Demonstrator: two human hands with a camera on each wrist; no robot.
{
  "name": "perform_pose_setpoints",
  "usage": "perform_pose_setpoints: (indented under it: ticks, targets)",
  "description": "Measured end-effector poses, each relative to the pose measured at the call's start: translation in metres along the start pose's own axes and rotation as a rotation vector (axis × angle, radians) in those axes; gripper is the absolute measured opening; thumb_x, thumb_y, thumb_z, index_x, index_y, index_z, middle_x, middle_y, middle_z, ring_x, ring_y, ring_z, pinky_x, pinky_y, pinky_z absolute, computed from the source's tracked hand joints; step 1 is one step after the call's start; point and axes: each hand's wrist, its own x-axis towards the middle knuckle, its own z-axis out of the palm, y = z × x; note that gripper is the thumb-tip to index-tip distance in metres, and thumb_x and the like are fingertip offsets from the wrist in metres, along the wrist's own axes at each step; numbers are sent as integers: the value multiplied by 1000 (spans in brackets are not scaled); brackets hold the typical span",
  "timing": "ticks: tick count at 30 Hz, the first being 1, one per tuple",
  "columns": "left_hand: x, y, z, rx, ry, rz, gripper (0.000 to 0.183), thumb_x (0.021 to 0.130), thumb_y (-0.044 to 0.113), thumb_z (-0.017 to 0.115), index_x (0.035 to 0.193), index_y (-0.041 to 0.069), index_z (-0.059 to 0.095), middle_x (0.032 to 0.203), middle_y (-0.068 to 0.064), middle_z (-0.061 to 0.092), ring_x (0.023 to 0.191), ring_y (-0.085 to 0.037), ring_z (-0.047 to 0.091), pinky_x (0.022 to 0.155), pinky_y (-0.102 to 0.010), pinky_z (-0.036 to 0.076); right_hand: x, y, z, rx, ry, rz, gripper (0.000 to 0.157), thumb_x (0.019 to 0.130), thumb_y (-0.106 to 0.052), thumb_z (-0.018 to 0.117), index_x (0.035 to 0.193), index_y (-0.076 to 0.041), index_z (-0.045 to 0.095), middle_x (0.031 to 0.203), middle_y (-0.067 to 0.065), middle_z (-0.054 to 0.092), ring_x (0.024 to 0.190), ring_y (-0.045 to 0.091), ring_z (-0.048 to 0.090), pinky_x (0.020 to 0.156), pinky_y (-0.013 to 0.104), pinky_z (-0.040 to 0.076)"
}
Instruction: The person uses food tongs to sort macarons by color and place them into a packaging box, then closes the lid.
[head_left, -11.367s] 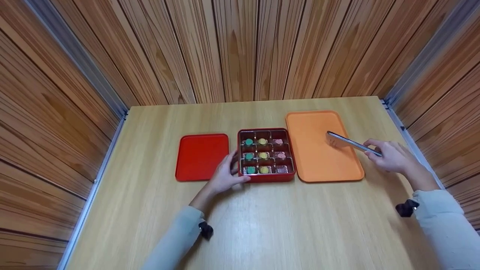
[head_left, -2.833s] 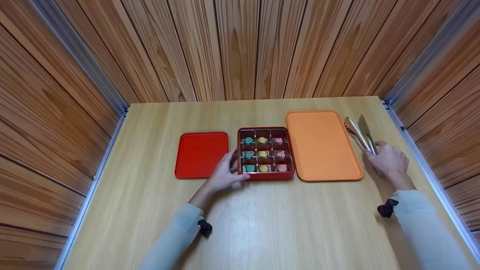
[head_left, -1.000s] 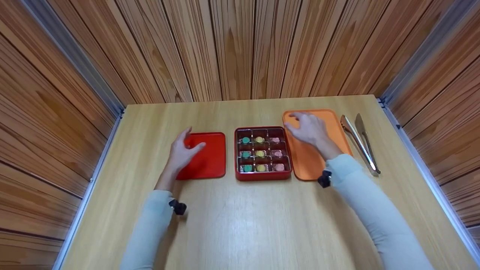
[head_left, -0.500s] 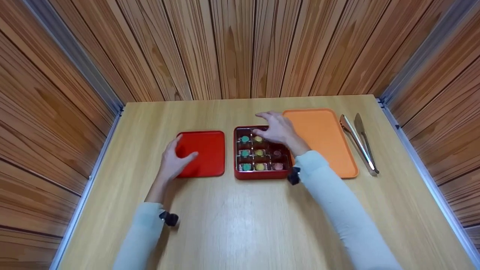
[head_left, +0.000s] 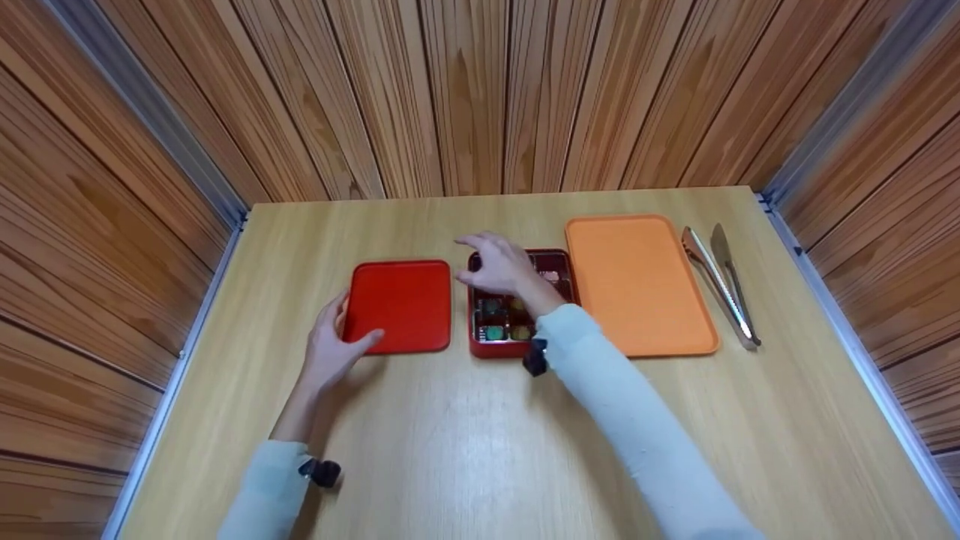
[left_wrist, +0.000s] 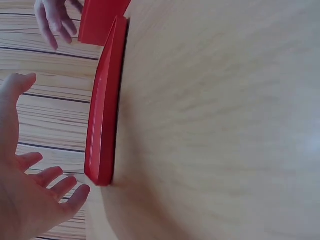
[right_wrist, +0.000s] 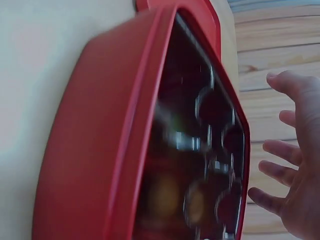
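A red square lid [head_left: 401,307] lies flat on the table, left of a red box [head_left: 499,349] with a dark divided insert. My left hand [head_left: 330,349] is at the lid's left edge with thumb and fingers spread; in the left wrist view the left hand [left_wrist: 35,185] appears slightly apart from the lid [left_wrist: 104,120]. My right hand [head_left: 499,266] hovers over the box's left part, fingers spread and holding nothing. It hides several compartments; a green sweet [head_left: 493,333] and a pink one [head_left: 550,276] still show. In the right wrist view the box's contents are blurred.
An orange tray [head_left: 641,285] lies right of the box, close against it. Metal tongs [head_left: 721,289] rest to the tray's right, their arms spread in a V. Wood-panelled walls [head_left: 480,97] stand behind the table and at both sides.
My right hand laid down the tongs and swept left across the tray to over the box. My left hand released the box and moved to the lid's left edge.
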Motion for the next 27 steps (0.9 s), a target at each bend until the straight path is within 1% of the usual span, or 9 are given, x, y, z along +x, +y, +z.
perform_pose_setpoints:
  ticks: [2, 7, 10, 15, 18, 22, 25, 27]
  targets:
    - [-5, -2, -3, 9, 1, 1, 106, 100, 42, 85, 181, 15, 22, 189, -14, 24, 174, -41, 26, 140, -69, 32, 3, -8, 4, -1, -7, -4, 68, 105, -41, 76, 168, -23, 55, 174, 12, 54, 161, 38, 53, 130, 60, 51]
    - [-12, -9, -8, 28, 12, -1, 106, 100, 41, 85, 181, 14, 22, 189, -16, 23, 174, -43, 25, 140, -70, 32, 11, -26, 12, 14, -22, -6, 68, 104, -39, 77, 167, -23, 56, 175, 11, 54, 163, 38, 50, 130, 61, 51]
    - [-12, -11, -11, 21, 5, 0, 107, 100, 42, 84, 181, 14, 21, 189, -16, 22, 174, -43, 25, 140, -71, 31, 15, -35, 17, 41, -26, -8, 69, 104, -36, 78, 167, -22, 56, 175, 11, 54, 164, 38, 49, 131, 61, 49]
    - [-7, -12, -13, -6, -29, 13, 110, 99, 43, 86, 182, 16, 18, 190, -14, 19, 176, -41, 23, 140, -71, 32, 20, -48, 25, 142, -40, 4, 70, 105, -25, 80, 169, -18, 53, 176, 13, 51, 166, 37, 46, 136, 57, 45]
    - [-4, -13, -13, -27, -63, 12, 114, 99, 39, 87, 182, 16, 13, 191, -15, 17, 176, -42, 24, 140, -67, 35, 24, -51, 32, 201, -67, 34, 72, 106, -20, 80, 171, -17, 49, 178, 15, 48, 165, 37, 46, 138, 56, 42]
    - [-3, -14, -11, -51, -98, -6, 121, 97, 34, 90, 183, 15, 7, 192, -15, 13, 176, -43, 22, 138, -61, 40, 26, -52, 42, 267, -107, 100, 77, 106, -19, 79, 174, -18, 43, 179, 16, 44, 162, 36, 48, 138, 55, 43]
    - [-2, -14, -10, -62, -107, -13, 124, 95, 31, 92, 183, 15, 7, 191, -14, 13, 176, -42, 22, 136, -58, 44, 25, -54, 48, 305, -123, 133, 81, 106, -19, 79, 176, -17, 39, 178, 18, 42, 161, 37, 49, 137, 55, 43]
    - [-1, -14, -10, -59, -105, -5, 124, 93, 29, 93, 183, 14, 8, 191, -14, 15, 175, -43, 23, 134, -58, 47, 25, -55, 51, 324, -123, 147, 82, 106, -18, 78, 177, -15, 36, 178, 19, 42, 161, 37, 48, 138, 55, 42]
